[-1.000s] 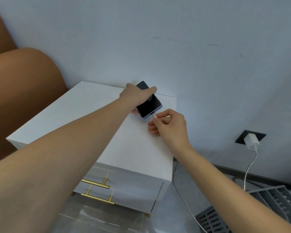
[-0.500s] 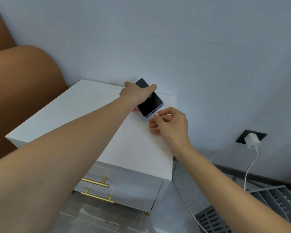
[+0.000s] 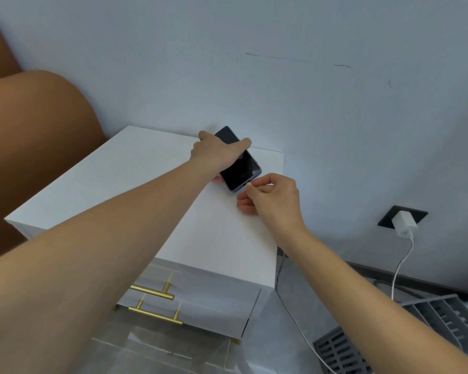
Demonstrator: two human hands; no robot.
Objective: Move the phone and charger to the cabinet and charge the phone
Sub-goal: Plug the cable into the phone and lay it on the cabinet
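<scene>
On the smooth white cabinet (image 3: 97, 184), left hand (image 3: 218, 155) gripping the glossy slab phone (image 3: 239, 168), right hand (image 3: 274, 197) fingers pinching the cable plug (image 3: 248, 184) — at its port.

one phone (image 3: 239, 166), one charger (image 3: 404, 224), one cabinet (image 3: 119, 179) (two gold handles (image 3: 152, 290)), two hands (image 3: 219, 153).

a home, most likely a bedroom or living room. a white cabinet (image 3: 152, 184) with two drawers and brass bar handles (image 3: 154, 315) stands against a plain pale wall (image 3: 281, 76), like a nightstand. beside it rises a tan upholstered piece (image 3: 33, 136), a headboard or sofa. a white charger (image 3: 404, 225) sits in a low black wall socket (image 3: 389, 218), over glossy grey floor tiles (image 3: 160, 354).
</scene>
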